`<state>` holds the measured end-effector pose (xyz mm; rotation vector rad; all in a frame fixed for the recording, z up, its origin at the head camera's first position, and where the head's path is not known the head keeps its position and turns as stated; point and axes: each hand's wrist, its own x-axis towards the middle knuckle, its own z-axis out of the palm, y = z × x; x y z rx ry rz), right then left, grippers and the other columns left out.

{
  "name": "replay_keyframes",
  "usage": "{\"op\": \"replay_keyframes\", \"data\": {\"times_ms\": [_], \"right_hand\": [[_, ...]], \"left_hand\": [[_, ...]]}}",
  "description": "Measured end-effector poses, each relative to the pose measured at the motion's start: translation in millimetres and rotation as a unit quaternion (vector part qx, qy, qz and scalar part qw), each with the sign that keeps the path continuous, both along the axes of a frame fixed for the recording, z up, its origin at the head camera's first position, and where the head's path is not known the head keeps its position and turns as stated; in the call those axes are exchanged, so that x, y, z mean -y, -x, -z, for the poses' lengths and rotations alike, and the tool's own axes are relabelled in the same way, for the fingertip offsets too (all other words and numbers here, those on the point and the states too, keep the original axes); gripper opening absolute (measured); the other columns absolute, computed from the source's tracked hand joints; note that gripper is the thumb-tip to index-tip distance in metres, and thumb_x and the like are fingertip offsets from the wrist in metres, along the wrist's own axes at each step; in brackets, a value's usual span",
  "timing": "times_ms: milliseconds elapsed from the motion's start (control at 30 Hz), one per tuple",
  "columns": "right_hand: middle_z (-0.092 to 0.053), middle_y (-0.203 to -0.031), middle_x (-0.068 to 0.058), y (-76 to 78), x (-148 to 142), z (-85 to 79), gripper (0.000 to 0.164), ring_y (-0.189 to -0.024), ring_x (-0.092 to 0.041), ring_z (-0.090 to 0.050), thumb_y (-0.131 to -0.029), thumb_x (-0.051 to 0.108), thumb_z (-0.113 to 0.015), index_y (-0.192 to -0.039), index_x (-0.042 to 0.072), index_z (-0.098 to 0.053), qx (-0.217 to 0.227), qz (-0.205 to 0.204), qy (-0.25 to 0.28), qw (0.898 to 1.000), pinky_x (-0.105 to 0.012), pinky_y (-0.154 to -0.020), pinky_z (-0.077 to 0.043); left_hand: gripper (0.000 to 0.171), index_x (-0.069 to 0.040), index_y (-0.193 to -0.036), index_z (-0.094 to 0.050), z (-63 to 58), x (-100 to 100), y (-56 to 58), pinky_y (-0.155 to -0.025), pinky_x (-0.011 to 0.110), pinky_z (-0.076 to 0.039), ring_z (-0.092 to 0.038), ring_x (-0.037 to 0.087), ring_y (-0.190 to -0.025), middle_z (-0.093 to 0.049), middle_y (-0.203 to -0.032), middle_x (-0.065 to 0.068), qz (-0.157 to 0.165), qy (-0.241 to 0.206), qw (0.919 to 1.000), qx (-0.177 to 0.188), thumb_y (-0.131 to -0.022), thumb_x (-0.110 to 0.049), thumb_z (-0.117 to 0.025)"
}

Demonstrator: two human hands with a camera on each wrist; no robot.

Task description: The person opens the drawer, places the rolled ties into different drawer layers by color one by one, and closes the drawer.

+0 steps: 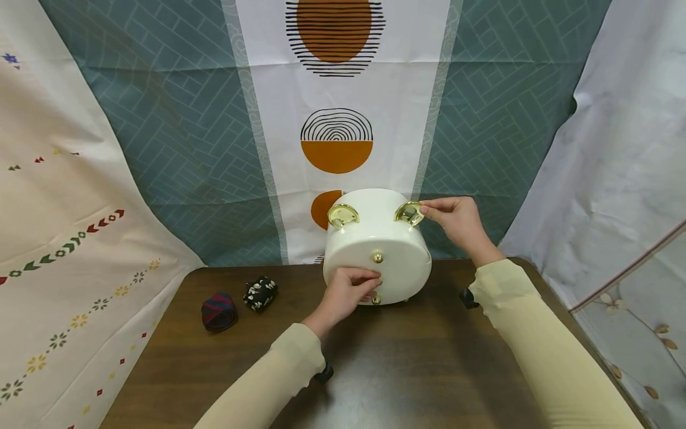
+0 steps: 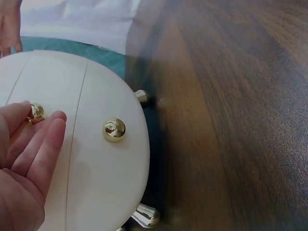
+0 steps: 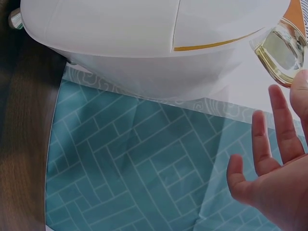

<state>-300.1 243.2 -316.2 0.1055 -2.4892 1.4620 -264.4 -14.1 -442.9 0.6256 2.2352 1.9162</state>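
A white rounded drawer box (image 1: 402, 262) with gold knobs and two bowl-shaped gold ears stands on the table's far side. My left hand (image 1: 345, 293) pinches the middle knob (image 2: 37, 110) between thumb and index finger, the other fingers extended. Above and below it, the top knob (image 1: 377, 257) and bottom knob (image 2: 114, 130) are untouched. With thumb and fingertips my right hand (image 1: 460, 221) grips the right gold ear (image 3: 281, 53) at its outer rim; its other fingers spread away in the right wrist view. The left gold ear (image 1: 343, 215) has no hand on it.
On the table (image 1: 407, 369), left of the box, lie a dark red and blue striped cloth roll (image 1: 219, 311) and a black-and-white patterned bundle (image 1: 260, 294). A patterned curtain (image 1: 337, 89) hangs right behind the box. Short gold feet (image 2: 146, 215) show under it.
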Motion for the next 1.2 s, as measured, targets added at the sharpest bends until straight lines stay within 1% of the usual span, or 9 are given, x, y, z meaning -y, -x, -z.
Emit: {"op": "replay_keyframes", "data": {"times_ms": [200, 367, 533, 700, 833, 1000, 1200], "right_hand": [[-0.071, -0.107, -0.009, -1.0, 1.8, -0.4, 0.035, -0.108, -0.020, -0.060, -0.082, 0.036, -0.070, -0.104, 0.009, -0.073, -0.003, 0.002, -0.003, 1.000, -0.036, -0.086, -0.051], [-0.070, -0.108, -0.010, -0.3, 1.7, 0.1, 0.034, -0.109, -0.020, -0.060, -0.081, 0.036, -0.071, -0.103, 0.009, -0.073, -0.004, 0.005, -0.007, 1.000, -0.038, -0.087, -0.051], [-0.071, -0.106, -0.007, 0.7, 0.2, 1.4, 0.034, -0.109, -0.021, -0.060, -0.081, 0.036, -0.071, -0.103, 0.010, -0.074, -0.004, 0.009, -0.008, 1.000, -0.036, -0.086, -0.051], [-0.071, -0.106, -0.006, 1.0, -0.7, 2.1, 0.034, -0.109, -0.022, -0.060, -0.082, 0.036, -0.071, -0.103, 0.010, -0.073, -0.010, 0.005, -0.010, 1.000, -0.036, -0.085, -0.052], [-0.071, -0.105, -0.007, 0.9, -0.5, 2.4, 0.034, -0.108, -0.020, -0.061, -0.081, 0.036, -0.071, -0.102, 0.010, -0.074, -0.010, 0.006, -0.007, 1.000, -0.035, -0.085, -0.052], [-0.071, -0.106, -0.009, -0.2, 0.2, 2.2, 0.034, -0.108, -0.021, -0.060, -0.081, 0.035, -0.071, -0.102, 0.009, -0.074, -0.012, 0.003, -0.006, 1.000, -0.039, -0.086, -0.051], [-0.071, -0.106, -0.008, 0.6, -0.2, 2.9, 0.034, -0.109, -0.022, -0.060, -0.081, 0.036, -0.071, -0.102, 0.010, -0.074, -0.014, 0.003, -0.002, 1.000, -0.040, -0.088, -0.051]], "left_hand": [[0.017, -0.006, -0.098, -0.074, -2.8, -0.2, -2.4, -0.067, 0.042, -0.058, -0.068, 0.040, -0.079, -0.072, -0.095, 0.016, -0.005, -0.002, 1.0000, 0.000, -0.085, -0.016, -0.069], [0.017, -0.005, -0.098, -0.073, -1.3, -0.6, -1.7, -0.066, 0.041, -0.058, -0.068, 0.040, -0.079, -0.072, -0.094, 0.017, -0.006, -0.004, 1.0000, -0.002, -0.085, -0.015, -0.069], [0.018, -0.003, -0.099, -0.073, -1.3, -1.2, -2.1, -0.068, 0.044, -0.057, -0.067, 0.043, -0.081, -0.071, -0.096, 0.019, -0.001, -0.008, 1.0000, 0.005, -0.086, -0.013, -0.068], [0.019, 0.001, -0.103, -0.071, -2.1, -1.7, -2.2, -0.070, 0.048, -0.056, -0.065, 0.046, -0.083, -0.069, -0.099, 0.024, 0.006, -0.008, 0.9999, 0.011, -0.087, -0.008, -0.066], [0.019, 0.000, -0.102, -0.071, -1.1, -2.1, -2.7, -0.068, 0.045, -0.057, -0.066, 0.045, -0.083, -0.069, -0.097, 0.024, 0.004, -0.004, 1.0000, 0.006, -0.086, -0.010, -0.067], [0.017, -0.004, -0.099, -0.073, -2.0, -2.1, -5.8, -0.066, 0.040, -0.058, -0.067, 0.043, -0.081, -0.071, -0.093, 0.021, -0.003, -0.001, 1.0000, -0.002, -0.085, -0.014, -0.069], [0.017, -0.005, -0.099, -0.073, -2.2, -1.3, -7.2, -0.067, 0.044, -0.057, -0.067, 0.043, -0.080, -0.071, -0.092, 0.021, -0.001, -0.001, 1.0000, -0.006, -0.085, -0.014, -0.069]]}}
